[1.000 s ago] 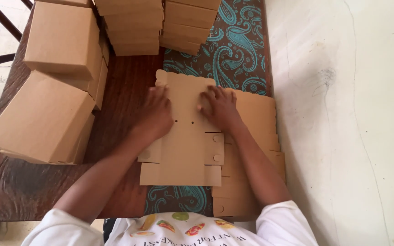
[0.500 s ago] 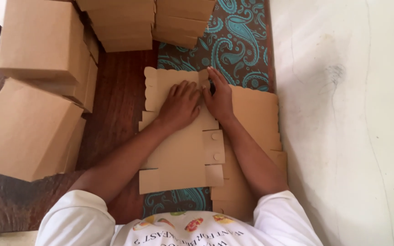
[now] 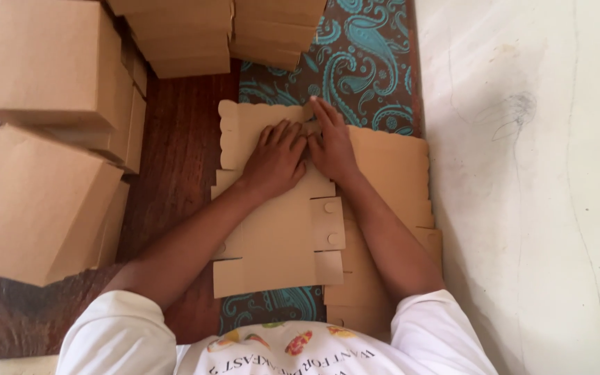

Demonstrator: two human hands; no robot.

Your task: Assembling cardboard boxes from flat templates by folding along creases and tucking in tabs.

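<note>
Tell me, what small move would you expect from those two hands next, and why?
Probably folding the scalloped far flap toward the person. Both the left hand and the right hand lie flat, side by side, pressing the unfolded cardboard blank just below that flap, as if pinning a crease. The blank lies flat, while finished boxes stand to the left.

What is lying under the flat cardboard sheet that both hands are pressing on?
Under the flat cardboard sheet lie the dark wooden table, a teal paisley cloth and, to the right, a stack of similar sheets. What lies beneath its middle is covered.
</note>
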